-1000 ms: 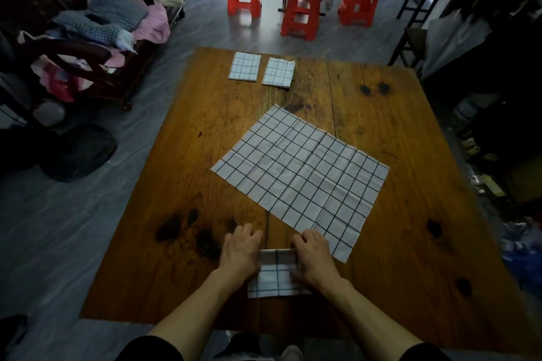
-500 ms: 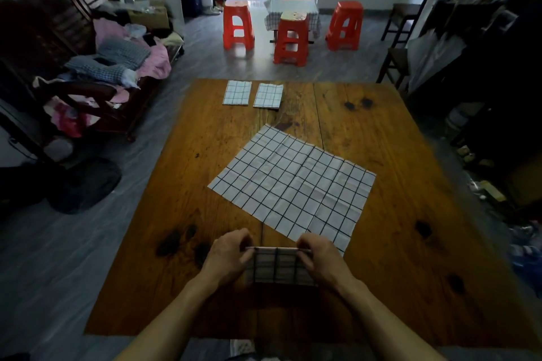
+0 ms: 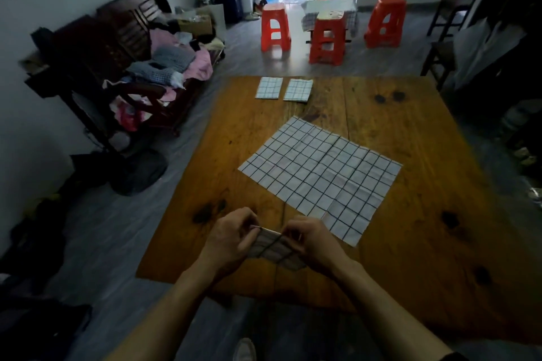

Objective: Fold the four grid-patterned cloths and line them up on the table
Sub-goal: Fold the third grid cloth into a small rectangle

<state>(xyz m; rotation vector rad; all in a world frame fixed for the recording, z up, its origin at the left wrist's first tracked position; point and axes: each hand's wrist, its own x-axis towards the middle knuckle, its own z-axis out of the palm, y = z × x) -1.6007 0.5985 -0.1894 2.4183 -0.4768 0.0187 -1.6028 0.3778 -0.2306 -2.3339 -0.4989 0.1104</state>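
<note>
Left hand (image 3: 231, 240) and right hand (image 3: 315, 240) both pinch a small folded white grid-patterned cloth (image 3: 274, 249), lifted over the near edge of the brown wooden table (image 3: 410, 214). Just beyond lies an unfolded grid cloth (image 3: 319, 172), spread flat. Two folded grid cloths (image 3: 269, 88) (image 3: 298, 90) sit side by side at the far edge. Red plastic stools (image 3: 327, 37) stand behind.

Folded cloth (image 3: 274, 249), flat on the table (image 3: 410, 243) a second ago under both palms, now lifted clear of the wood near the front edge; left hand (image 3: 231, 240) and right hand (image 3: 315, 243) have gone from pressing down to pinching its two top corners, fingers curled; cloth hangs tilted between them, lower edge drooping toward the body; head has lifted over the second, so more of the far room shows.
</note>
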